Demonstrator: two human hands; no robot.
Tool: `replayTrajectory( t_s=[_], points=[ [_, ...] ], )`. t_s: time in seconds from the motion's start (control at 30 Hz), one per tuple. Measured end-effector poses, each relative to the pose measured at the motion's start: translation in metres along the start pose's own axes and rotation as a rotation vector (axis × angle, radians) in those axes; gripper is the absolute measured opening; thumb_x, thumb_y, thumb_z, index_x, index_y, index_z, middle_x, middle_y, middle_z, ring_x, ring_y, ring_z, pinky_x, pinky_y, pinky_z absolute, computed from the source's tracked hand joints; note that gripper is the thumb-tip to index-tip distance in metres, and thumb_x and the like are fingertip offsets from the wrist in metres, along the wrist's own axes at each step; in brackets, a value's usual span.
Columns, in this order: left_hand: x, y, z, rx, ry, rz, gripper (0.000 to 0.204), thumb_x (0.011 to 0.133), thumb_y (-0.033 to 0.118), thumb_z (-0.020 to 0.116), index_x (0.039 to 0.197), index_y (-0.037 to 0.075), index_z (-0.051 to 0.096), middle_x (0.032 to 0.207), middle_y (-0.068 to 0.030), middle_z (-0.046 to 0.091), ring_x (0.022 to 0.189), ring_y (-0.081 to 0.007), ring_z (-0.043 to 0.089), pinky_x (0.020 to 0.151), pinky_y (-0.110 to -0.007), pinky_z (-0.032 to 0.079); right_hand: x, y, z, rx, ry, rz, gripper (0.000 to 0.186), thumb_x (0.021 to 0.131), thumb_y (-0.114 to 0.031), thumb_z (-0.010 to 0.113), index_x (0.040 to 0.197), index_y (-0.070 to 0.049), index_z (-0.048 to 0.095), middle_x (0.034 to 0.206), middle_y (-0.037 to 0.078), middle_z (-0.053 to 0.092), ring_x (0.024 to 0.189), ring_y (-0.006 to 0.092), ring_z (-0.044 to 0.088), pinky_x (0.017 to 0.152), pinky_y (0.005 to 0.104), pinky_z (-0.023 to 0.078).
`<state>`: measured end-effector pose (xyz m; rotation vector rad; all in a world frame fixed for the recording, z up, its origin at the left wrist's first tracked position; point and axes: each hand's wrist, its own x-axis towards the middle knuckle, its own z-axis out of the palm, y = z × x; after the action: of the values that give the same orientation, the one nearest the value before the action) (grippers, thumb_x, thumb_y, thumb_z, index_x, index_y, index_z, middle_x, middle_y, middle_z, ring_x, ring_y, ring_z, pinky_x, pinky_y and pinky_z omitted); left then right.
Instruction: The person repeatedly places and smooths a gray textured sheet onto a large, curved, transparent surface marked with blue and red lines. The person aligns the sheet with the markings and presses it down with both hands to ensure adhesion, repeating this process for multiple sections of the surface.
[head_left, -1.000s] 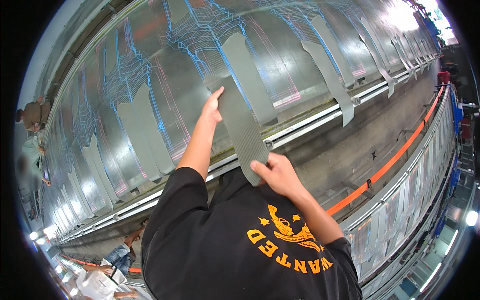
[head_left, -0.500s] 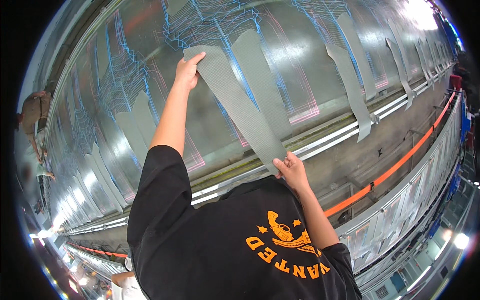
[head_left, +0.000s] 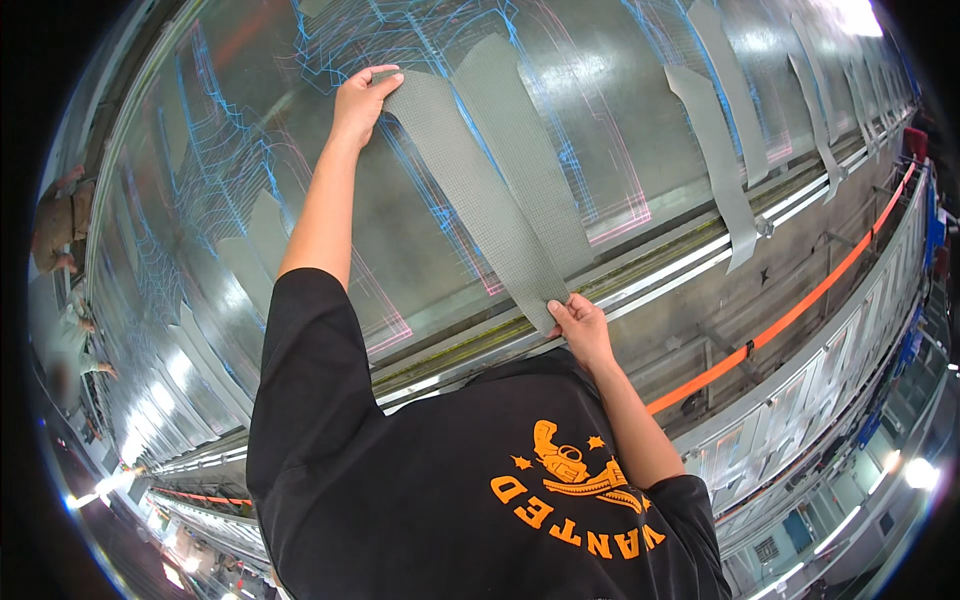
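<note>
Pinching with the left hand (head_left: 360, 102) the upper end of a grey textured strip (head_left: 455, 165), and stretching it diagonally over the metal table (head_left: 585, 72), just beside blue and pink lines (head_left: 421, 187) on its left. Best to draw both ends evenly, to avoid twist or sag, and to judge the long edge against the neighbouring grey strip (head_left: 532, 150), lying flat and partly overlapped lower down. Pinching the lower end in the right hand (head_left: 587, 332), near the rail (head_left: 668, 274); impossible to tell whether touching the surface underneath.
</note>
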<state>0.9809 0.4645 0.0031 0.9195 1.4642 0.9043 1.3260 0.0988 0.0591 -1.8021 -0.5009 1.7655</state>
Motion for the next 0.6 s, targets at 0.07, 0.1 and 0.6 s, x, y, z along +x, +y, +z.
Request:
replayTrajectory(
  t_s=[0.07, 0.1, 0.6],
  points=[
    [0.008, 0.0, -0.007, 0.262, -0.002, 0.032, 0.032, 0.092, 0.02, 0.08, 0.12, 0.005, 0.074, 0.098, -0.0028, 0.074, 0.085, -0.0101, 0.068, 0.075, -0.026, 0.053, 0.001, 0.005, -0.001, -0.015, 0.017, 0.007, 0.028, 0.103, -0.018, 0.069, 0.082, -0.003, 0.059, 0.069, -0.003, 0.052, 0.063, 0.0066, 0.055, 0.06, 0.0279, 0.058],
    [0.009, 0.008, -0.007, 0.374, -0.008, 0.029, 0.035, 0.092, 0.021, 0.08, 0.121, 0.005, 0.073, 0.1, -0.0034, 0.074, 0.087, -0.0107, 0.068, 0.078, -0.028, 0.053, 0.001, 0.006, 0.0, -0.018, 0.029, 0.003, 0.028, 0.103, -0.018, 0.069, 0.082, -0.002, 0.059, 0.069, -0.003, 0.053, 0.064, 0.0064, 0.055, 0.06, 0.0279, 0.058],
    [0.02, 0.014, 0.005, 0.813, -0.259, 0.091, 0.04, 0.085, 0.043, 0.085, 0.101, 0.007, 0.079, 0.097, -0.0078, 0.078, 0.091, -0.0224, 0.073, 0.083, -0.036, 0.055, -0.003, 0.005, 0.0, -0.082, 0.003, -0.002, 0.028, 0.107, -0.022, 0.063, 0.1, 0.004, 0.069, 0.078, 0.002, 0.064, 0.066, 0.0103, 0.063, 0.063, 0.0287, 0.06]
  ],
)
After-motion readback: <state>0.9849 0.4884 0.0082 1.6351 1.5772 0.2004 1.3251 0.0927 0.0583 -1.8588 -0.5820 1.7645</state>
